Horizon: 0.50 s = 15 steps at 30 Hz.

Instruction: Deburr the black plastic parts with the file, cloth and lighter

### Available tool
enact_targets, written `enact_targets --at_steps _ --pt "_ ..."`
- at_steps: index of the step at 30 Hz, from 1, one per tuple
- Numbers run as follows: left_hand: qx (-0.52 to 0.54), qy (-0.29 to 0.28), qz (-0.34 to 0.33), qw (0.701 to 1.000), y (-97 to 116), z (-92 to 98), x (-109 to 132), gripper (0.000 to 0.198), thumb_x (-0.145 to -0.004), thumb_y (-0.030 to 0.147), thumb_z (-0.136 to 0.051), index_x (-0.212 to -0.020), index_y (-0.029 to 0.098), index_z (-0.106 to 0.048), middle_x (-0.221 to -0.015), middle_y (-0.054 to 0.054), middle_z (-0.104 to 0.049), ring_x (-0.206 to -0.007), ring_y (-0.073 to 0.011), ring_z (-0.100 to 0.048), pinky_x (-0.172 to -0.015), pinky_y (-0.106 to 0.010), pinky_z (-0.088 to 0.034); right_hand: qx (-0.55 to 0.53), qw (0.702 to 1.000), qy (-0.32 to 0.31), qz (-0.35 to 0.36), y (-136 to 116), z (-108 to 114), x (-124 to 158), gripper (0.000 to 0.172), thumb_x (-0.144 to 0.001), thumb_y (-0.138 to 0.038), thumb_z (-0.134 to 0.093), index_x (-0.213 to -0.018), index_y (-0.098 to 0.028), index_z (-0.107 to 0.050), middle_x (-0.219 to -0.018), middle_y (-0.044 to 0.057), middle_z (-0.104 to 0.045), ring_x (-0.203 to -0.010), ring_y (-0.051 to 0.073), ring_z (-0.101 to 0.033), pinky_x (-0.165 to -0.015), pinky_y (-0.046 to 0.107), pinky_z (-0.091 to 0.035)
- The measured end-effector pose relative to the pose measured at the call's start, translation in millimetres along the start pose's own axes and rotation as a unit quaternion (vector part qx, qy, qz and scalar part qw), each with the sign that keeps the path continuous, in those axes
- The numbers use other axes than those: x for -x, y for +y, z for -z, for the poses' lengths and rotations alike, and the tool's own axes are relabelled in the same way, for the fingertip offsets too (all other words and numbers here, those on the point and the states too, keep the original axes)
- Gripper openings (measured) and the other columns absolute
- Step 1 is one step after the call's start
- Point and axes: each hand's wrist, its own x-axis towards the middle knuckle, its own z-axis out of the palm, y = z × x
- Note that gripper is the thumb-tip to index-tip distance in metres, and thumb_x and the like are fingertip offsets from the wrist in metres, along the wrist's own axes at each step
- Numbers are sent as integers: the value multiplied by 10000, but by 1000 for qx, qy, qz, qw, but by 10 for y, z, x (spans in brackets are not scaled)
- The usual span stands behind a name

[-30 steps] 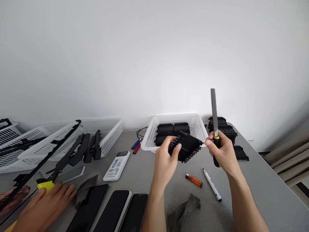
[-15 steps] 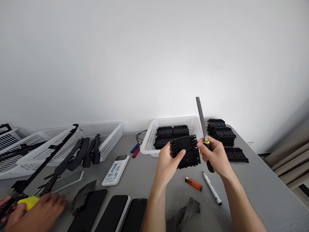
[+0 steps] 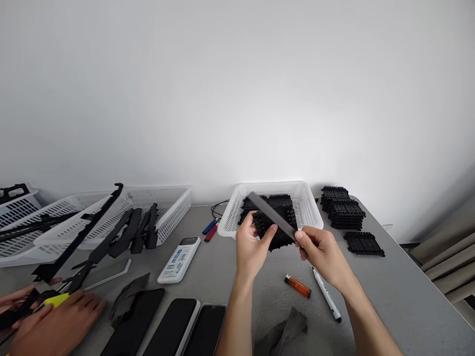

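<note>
My left hand (image 3: 254,247) grips a black plastic plate (image 3: 284,241) with toothed edges, its thumb on the near face. In my right hand (image 3: 319,247) is a flat metal file (image 3: 272,216), whose blade slants up and left across the front of the plate; whether it touches the plate I cannot tell. My fingers hide the file's handle. Behind the plate stands a white basket (image 3: 315,217) holding several similar black plates (image 3: 280,200). More of them form stacks (image 3: 347,214) to the right, with a single plate (image 3: 364,244) lying in front.
An orange lighter (image 3: 298,286), a white marker (image 3: 326,294) and a grey cloth (image 3: 284,333) lie below my hands. Phones (image 3: 172,326) and a white power bank (image 3: 179,260) are to the left. Another person's hand (image 3: 63,321) works at far left near baskets (image 3: 174,217) of long black parts.
The file has swung from upright beside the plate to slanting left across it. My right hand has moved slightly left and down; the plate has shifted a little left and tilted.
</note>
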Motion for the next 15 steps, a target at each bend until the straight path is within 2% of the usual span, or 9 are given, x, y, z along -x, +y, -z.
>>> enact_targets --at_steps 2,6,15 --pt "0 -2 -18 1000 4 -1 3 347 -764 325 -775 -1052 197 -629 -935 -55 -752 -878 -234 -722 -719 -280 -552 11 1000 -12 -5 -19 -52 0 517 -970 -580 -447 -635 -188 -486 -549 -29 -465 -528 102 -360 -517 247 -261" --pt "9 -8 -29 1000 -5 -12 20 318 -797 322 -749 -1067 214 -620 -998 -56 -750 -913 -222 -720 -756 -276 -553 18 1000 3 -22 -14 -136 -15 523 -975 -596 -411 -661 -189 -512 -525 -39 -436 -516 105 -350 -517 254 -256" --pt "-19 25 -23 999 -41 16 14 282 -790 347 -744 -969 195 -587 -814 -33 -730 -729 -199 -706 -624 -257 -537 69 996 60 -23 24 -97 -44 570 -958 -647 -395 -643 -192 -533 -520 -36 -436 -523 113 -353 -519 258 -264"
